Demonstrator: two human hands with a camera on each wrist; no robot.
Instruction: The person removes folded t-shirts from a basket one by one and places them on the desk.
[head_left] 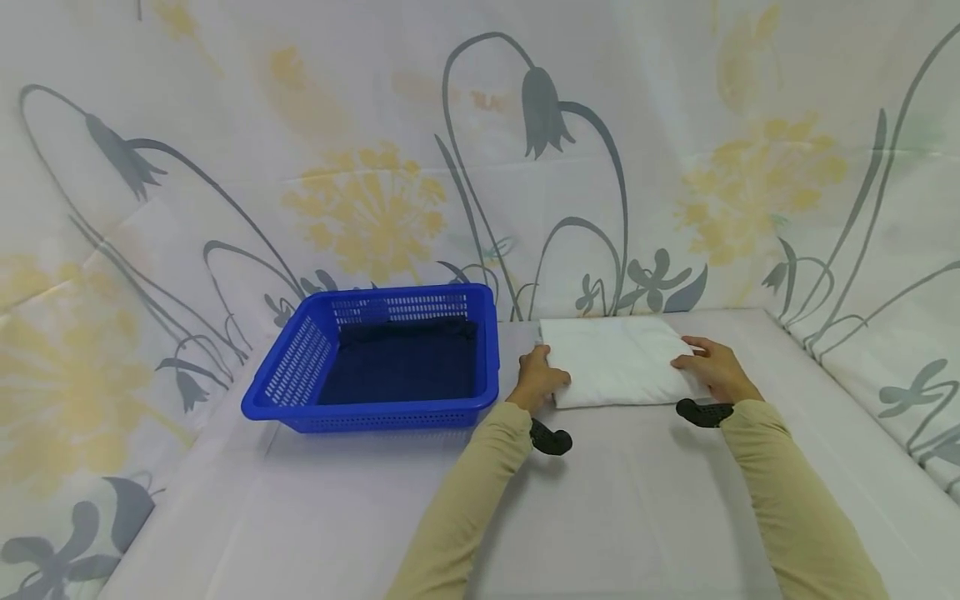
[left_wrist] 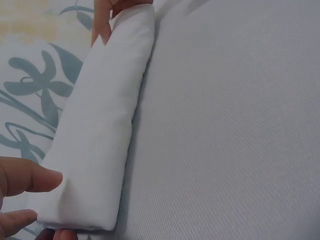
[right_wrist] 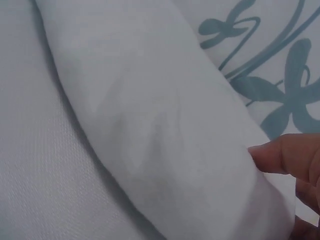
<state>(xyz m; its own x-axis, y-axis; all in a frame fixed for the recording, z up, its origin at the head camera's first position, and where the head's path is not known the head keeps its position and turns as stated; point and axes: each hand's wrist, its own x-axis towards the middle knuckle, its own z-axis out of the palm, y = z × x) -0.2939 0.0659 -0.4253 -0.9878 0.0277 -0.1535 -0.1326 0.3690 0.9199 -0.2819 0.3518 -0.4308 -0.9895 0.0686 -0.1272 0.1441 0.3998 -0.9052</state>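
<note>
A folded white cloth (head_left: 615, 362) lies flat on the white table, right of the blue basket, its front edge toward me. At its left end my left hand (head_left: 538, 379) pinches the edge, thumb on top; the left wrist view shows the thumb (left_wrist: 37, 179) over the cloth (left_wrist: 95, 125) and fingertips low at its end. My right hand (head_left: 716, 369) pinches the opposite end. In the right wrist view that thumb (right_wrist: 280, 155) presses on the cloth (right_wrist: 150, 120), while the other fingers are partly hidden beyond the edge.
A blue plastic basket (head_left: 487, 358) with slotted sides stands left of my left hand, with dark navy fabric (head_left: 405, 362) inside. Floral fabric (head_left: 360, 208) hangs behind the table (head_left: 337, 517) and along both sides. A black strap mount (head_left: 551, 439) sits at each wrist.
</note>
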